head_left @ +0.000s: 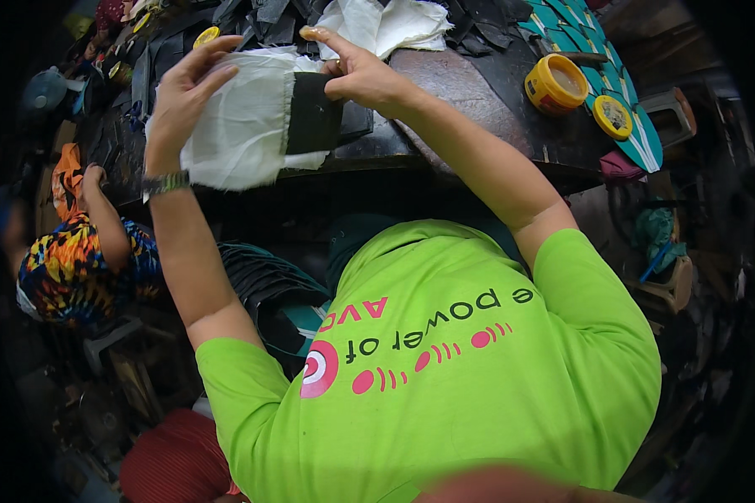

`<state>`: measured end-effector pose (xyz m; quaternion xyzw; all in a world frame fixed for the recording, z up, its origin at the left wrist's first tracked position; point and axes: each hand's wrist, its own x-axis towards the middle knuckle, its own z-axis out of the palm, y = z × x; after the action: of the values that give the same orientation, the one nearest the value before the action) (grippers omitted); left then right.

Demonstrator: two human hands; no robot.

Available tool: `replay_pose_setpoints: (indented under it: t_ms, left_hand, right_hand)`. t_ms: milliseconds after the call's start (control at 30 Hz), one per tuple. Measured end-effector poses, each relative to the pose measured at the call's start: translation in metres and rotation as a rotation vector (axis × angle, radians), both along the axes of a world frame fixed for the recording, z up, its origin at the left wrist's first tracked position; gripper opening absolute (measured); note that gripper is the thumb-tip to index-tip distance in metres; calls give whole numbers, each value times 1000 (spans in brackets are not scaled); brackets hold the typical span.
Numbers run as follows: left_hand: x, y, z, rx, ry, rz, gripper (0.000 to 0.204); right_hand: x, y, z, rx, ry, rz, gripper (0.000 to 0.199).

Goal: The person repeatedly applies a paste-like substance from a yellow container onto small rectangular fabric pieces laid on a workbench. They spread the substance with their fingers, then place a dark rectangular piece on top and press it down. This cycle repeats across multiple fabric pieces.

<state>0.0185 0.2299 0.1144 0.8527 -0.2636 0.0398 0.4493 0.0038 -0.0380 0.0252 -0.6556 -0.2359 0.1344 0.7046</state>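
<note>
Between my hands a thin white cloth with frayed edges is raised over the near edge of the dark table, its lower end slightly blurred. A black rectangular piece lies against the cloth's right side. My left hand, with a watch on the wrist, curls at the cloth's left edge, thumb in front of it. With thumb and bent fingers, my right hand grips the upper right corner of the black piece. Its index finger is stretched out, with a yellowish smear on the tip.
On the table, a yellow tub of pale paste stands right, beside a yellow lid and green pieces. More white cloth and black scraps lie at the back. Another person in a colourful shirt is at left.
</note>
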Motion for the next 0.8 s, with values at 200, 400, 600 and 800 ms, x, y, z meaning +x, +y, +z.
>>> replay_pose_setpoints:
  t_ms: [200, 400, 600, 800]
  left_hand:
    - [73, -8, -81, 43, 143, 34, 33]
    - [97, -15, -75, -91, -87, 306, 32]
    - [97, -85, -59, -23, -222, 151, 33]
    - [70, -133, -64, -19, -166, 156, 33]
  right_hand:
    - [18, -16, -36, -423, -243, -461, 87]
    - [51, -60, -18, -518, -491, -675, 87]
    - [137, -57, 6, -647, -1070, -802, 97]
    - [167, -49, 39, -1036, -616, -711, 92]
